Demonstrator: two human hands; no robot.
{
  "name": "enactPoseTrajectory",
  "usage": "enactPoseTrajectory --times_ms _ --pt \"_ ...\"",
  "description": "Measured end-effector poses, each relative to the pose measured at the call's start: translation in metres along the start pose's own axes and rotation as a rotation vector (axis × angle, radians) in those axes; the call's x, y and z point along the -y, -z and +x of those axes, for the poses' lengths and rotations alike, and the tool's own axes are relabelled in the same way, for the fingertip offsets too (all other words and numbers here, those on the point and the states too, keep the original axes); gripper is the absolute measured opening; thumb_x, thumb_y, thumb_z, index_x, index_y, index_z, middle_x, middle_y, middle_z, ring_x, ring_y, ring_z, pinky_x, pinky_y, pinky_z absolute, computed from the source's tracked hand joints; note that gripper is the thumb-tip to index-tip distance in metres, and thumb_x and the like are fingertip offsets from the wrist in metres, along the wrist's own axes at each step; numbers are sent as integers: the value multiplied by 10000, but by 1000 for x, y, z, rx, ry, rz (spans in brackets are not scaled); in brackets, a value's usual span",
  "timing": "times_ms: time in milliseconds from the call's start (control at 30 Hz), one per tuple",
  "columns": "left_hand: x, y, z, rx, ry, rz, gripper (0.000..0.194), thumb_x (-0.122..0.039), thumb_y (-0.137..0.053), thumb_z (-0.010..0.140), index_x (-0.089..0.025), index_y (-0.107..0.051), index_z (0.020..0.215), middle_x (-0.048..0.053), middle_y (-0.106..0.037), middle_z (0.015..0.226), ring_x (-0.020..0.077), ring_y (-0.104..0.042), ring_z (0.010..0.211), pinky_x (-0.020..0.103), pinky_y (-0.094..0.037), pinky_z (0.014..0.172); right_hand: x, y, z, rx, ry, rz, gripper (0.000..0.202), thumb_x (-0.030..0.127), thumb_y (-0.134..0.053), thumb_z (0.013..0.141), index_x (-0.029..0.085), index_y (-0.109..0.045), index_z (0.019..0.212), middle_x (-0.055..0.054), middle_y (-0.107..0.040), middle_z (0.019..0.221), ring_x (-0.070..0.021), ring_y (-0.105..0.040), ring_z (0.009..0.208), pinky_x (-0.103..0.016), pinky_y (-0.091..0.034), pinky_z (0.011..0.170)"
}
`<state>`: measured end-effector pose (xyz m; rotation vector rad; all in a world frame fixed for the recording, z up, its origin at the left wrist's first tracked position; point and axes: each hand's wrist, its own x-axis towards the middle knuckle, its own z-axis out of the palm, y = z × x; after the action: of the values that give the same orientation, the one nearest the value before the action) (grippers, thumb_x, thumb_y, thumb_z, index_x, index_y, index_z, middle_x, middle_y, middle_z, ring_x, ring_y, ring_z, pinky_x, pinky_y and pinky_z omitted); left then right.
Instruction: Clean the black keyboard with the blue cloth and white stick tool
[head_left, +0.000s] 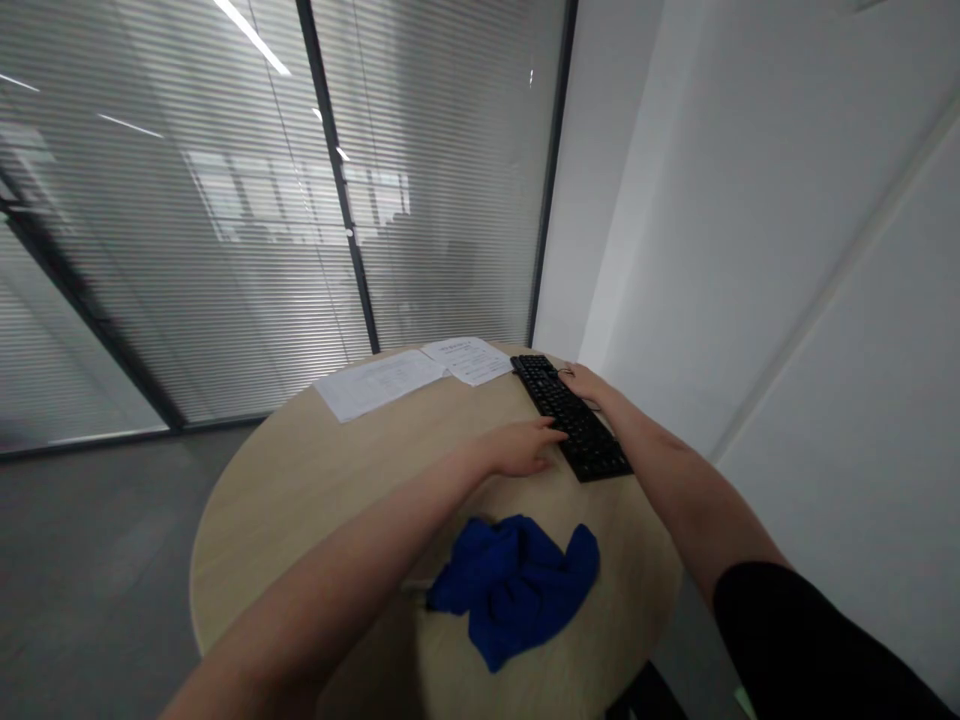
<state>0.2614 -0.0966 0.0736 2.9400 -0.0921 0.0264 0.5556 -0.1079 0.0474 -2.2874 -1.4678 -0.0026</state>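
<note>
A black keyboard point(574, 420) lies slantwise on the right part of a round wooden table point(270, 500). My left hand point(525, 447) reaches to its near long edge, fingers stretched out, the fingertips touching the keys. At the far long edge, toward the back end, my right hand point(589, 385) grips the keyboard; some of its fingers are hidden. A thin dark cable point(564, 372) shows by the right fingertips. Closer to me, a crumpled blue cloth point(517, 580) rests on the tabletop, below my left wrist and touched by neither hand.
Printed paper sheets point(382, 383) lie at the table's back edge. Behind stands a glass partition point(450, 200) with blinds. A white wall point(750, 220) rises close on the right. Something dark point(646, 695) is below the table's front right edge.
</note>
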Motion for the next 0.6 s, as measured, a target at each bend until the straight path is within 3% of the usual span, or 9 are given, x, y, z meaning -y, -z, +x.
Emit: enactPoseTrajectory --times_ms 133,233,300,400,500,600 --pt "51 39 -65 -145 198 74 547 -317 -575 910 -190 -516 1439 143 -406 1573 295 -414 1427 411 -334 1175 27 21 -10 -178 75 59 606 472 -360 1010 121 -444 1496 -140 -410 1543 -223 -348 1467 -413 -239 1261" --pt "97 45 -127 -211 368 105 523 -379 -535 904 -173 -575 1383 127 -520 1489 283 -502 1353 407 -351 1163 68 23 -32 -262 234 119 526 487 -351 1015 177 -565 1381 -92 -480 1491 -179 -376 1443 -365 -267 1247" --pt "124 35 -166 -253 508 100 529 -411 -508 890 -139 -614 1331 135 -598 1406 285 -546 1302 402 -376 1145 103 10 -50 -239 380 197 489 494 -357 1020 183 -628 1283 -85 -564 1403 -177 -460 1373 -353 -325 1203" --pt "151 6 -209 -299 706 63 497 -384 -509 833 -156 -665 1246 111 -662 1325 268 -602 1222 370 -423 1103 150 -29 -73 28 428 169 464 504 -373 1021 221 -649 1262 -57 -641 1306 -170 -584 1222 -322 -427 1096" --pt "159 -22 -232 -390 791 71 486 -411 -442 879 -154 -681 1216 107 -682 1293 260 -619 1191 352 -448 1072 177 -73 -86 135 471 142 389 455 -516 968 214 -694 1216 -54 -676 1253 -178 -633 1140 -286 -477 1021" --pt "155 -35 -239 -426 816 94 441 -363 -412 910 -184 -695 1197 76 -696 1277 236 -629 1175 325 -459 1048 181 -102 -94 133 491 119 431 378 -555 945 166 -647 1309 -107 -605 1361 -222 -569 1257 -346 -420 1110"
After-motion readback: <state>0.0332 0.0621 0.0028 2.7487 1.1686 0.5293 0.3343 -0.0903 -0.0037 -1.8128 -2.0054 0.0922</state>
